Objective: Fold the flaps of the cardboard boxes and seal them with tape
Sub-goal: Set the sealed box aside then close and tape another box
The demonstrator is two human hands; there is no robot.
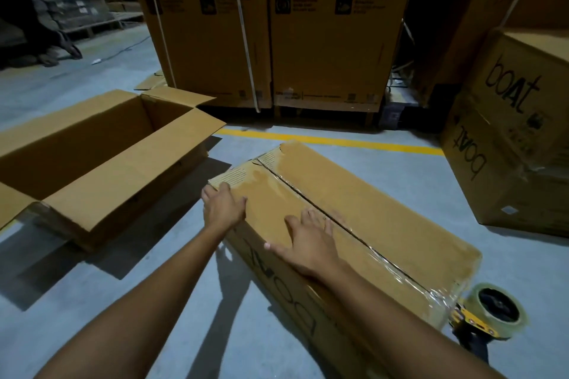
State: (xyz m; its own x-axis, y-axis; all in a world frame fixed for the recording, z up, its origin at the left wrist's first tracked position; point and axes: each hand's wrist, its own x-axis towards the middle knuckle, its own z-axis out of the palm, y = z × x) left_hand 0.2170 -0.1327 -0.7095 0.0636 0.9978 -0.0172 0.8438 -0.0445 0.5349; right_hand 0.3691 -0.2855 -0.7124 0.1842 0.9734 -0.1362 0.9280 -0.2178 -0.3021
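A long closed cardboard box [385,212] lies on the floor in front of me, with clear tape running along its centre seam and down its ends. My left hand [223,206] rests flat on the box's near-left top edge, fingers straight. Flat on the top, just beside the seam, lies my right hand [308,240] with spread fingers. A second long box [77,157] stands open to the left, its flaps spread outward. A tape dispenser [489,314] with a clear roll lies on the floor by the closed box's right end.
Tall stacked cartons [271,34] with white straps stand behind, beyond a yellow floor line [338,140]. Printed boxes [511,138] are stacked at the right. Grey concrete floor [154,301] lies between the two boxes.
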